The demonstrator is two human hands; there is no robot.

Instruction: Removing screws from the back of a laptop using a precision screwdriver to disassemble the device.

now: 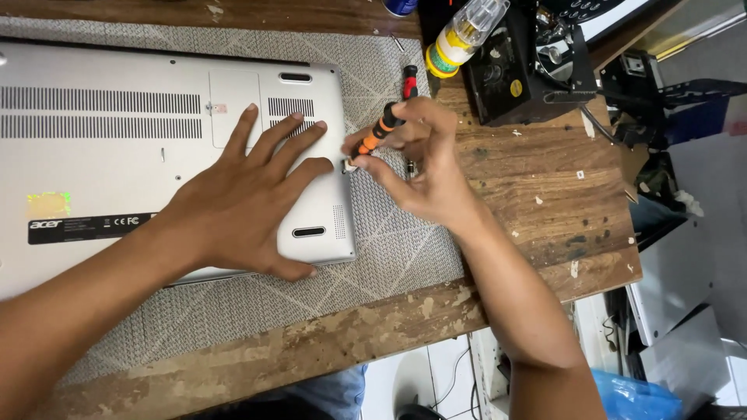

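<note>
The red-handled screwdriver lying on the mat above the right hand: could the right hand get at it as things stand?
Probably not at once: the right hand already grips an orange screwdriver. The red-handled screwdriver lies uncovered just beyond it.

head view, steeply downward, close over wooden workbench point(545, 194)

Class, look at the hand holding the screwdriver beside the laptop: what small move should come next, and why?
Probably seat the tip squarely, then turn. The right hand holds the orange screwdriver slanted at the laptop's edge, while the left hand lies flat on its base.
</note>
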